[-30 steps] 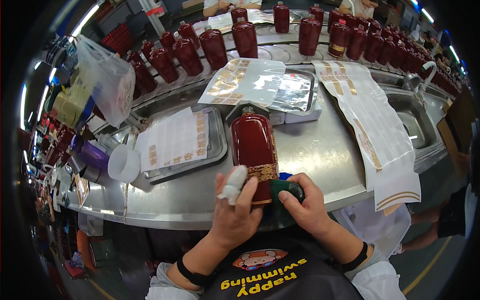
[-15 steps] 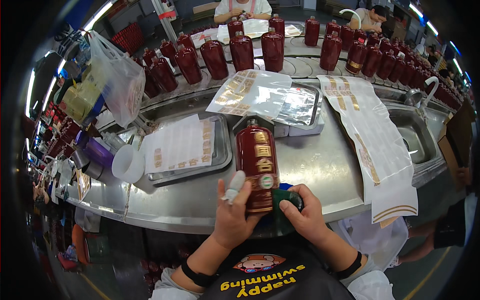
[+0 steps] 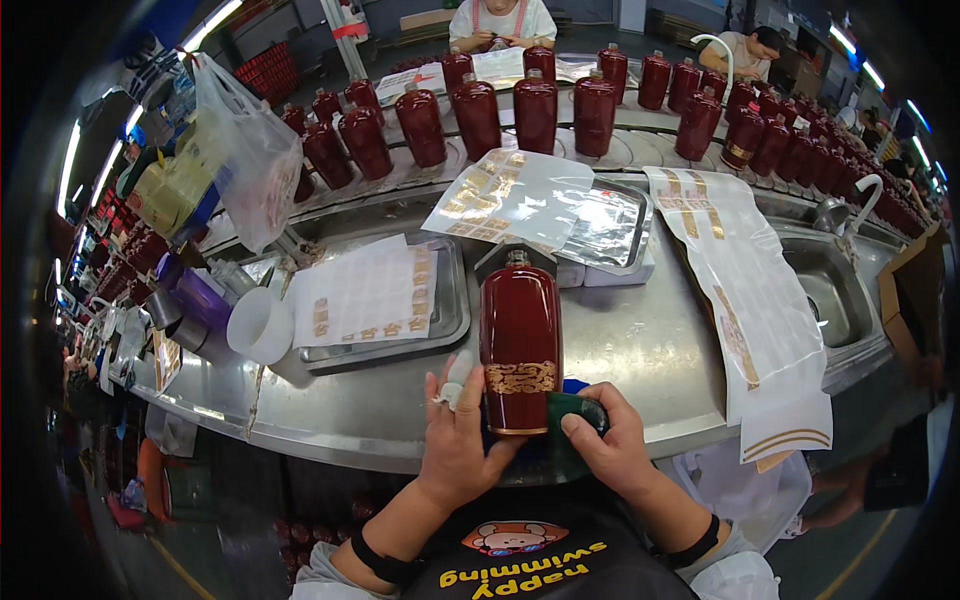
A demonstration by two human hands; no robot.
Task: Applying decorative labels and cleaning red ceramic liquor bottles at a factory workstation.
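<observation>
A glossy dark red bottle [image 3: 520, 315] lies tilted on a dark stand [image 3: 515, 252], its neck pointing away from me. A gold patterned band runs round its lower part. My left hand [image 3: 455, 440] is at the bottle's lower left, fingers stretched and apart along its side, the thumb near its base. One finger wears a white wrapping. In my right hand [image 3: 615, 440] is a dark green flat scraper-like piece [image 3: 568, 415], pinched between thumb and fingers, its edge against the bottle's lower right. Something blue [image 3: 574, 386] shows partly behind it.
Left on the steel counter, a metal tray [image 3: 455, 315] holds label sheets [image 3: 370, 290] beside a white bowl [image 3: 260, 325]. More sheets [image 3: 510, 195] lie on a second tray [image 3: 640, 225]. A long label sheet [image 3: 745, 310] lies before the sink [image 3: 835, 300]. Red bottles [image 3: 535, 110] line a conveyor; people sit beyond.
The bottle has rolled on its stand: its gold lettering and round emblem have left view, and the gold band shows. My left fingers have slid off its front to the side.
</observation>
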